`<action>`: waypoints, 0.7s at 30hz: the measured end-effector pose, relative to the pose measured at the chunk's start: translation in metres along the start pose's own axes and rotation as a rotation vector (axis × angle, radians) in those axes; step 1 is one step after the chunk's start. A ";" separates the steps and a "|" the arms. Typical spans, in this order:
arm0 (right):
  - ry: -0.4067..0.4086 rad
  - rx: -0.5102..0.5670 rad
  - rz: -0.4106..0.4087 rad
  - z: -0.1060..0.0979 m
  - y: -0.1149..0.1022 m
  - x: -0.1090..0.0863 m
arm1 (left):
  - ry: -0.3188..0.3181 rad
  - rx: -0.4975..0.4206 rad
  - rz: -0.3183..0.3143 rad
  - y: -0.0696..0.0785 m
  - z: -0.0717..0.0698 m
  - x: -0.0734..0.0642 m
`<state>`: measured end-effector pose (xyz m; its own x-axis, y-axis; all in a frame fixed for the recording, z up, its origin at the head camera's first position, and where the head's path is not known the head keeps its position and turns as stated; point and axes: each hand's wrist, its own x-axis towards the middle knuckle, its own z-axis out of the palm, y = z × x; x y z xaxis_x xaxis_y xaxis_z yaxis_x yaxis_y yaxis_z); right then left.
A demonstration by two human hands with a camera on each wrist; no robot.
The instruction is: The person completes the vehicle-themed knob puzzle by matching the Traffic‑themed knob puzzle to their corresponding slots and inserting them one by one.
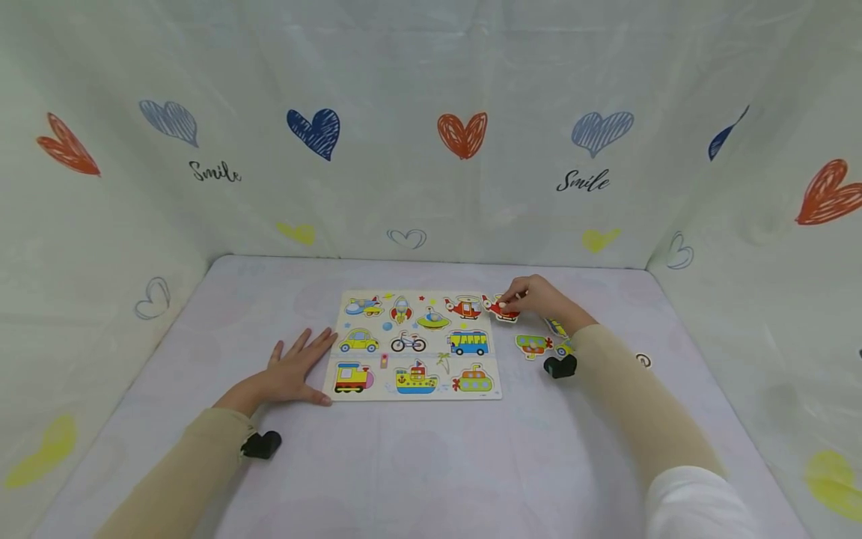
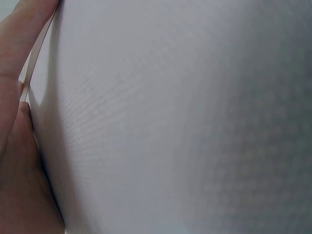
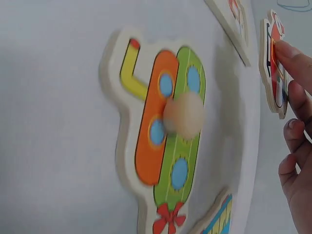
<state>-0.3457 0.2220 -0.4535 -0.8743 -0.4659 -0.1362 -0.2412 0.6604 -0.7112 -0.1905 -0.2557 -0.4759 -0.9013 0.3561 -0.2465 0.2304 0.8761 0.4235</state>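
Observation:
A flat wooden puzzle board (image 1: 441, 387) printed with vehicles lies on the table. My left hand (image 1: 291, 374) rests with spread, straight fingers at the board's left edge. Between thumb and fingers, my right hand (image 1: 536, 297) pinches a red helicopter puzzle piece (image 1: 501, 309) just off the board's upper right corner, beside the printed helicopter. The right wrist view shows this helicopter piece (image 3: 275, 63) raised on edge in the fingers. Below that hand lies a submarine puzzle piece (image 3: 168, 161) with a round wooden knob.
Near the submarine piece, a yellow car piece (image 1: 564, 348) and another blue-and-yellow piece (image 1: 556, 327) lie partly hidden by the right forearm. A small round-marked piece (image 1: 643, 360) sits farther right. A white curtain (image 1: 404, 187) printed with hearts borders the table (image 1: 404, 479).

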 end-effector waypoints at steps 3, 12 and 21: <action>0.000 0.017 -0.010 0.008 -0.011 0.007 | -0.002 -0.004 -0.004 0.000 0.000 -0.001; 0.005 -0.003 -0.002 0.023 -0.030 0.024 | -0.011 -0.003 -0.005 0.006 -0.006 -0.001; -0.014 -0.026 0.034 0.041 -0.042 0.046 | -0.021 -0.006 -0.010 0.002 -0.005 -0.001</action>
<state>-0.3590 0.1490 -0.4582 -0.8764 -0.4506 -0.1698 -0.2220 0.6911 -0.6879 -0.1906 -0.2560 -0.4706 -0.8956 0.3541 -0.2693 0.2188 0.8776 0.4265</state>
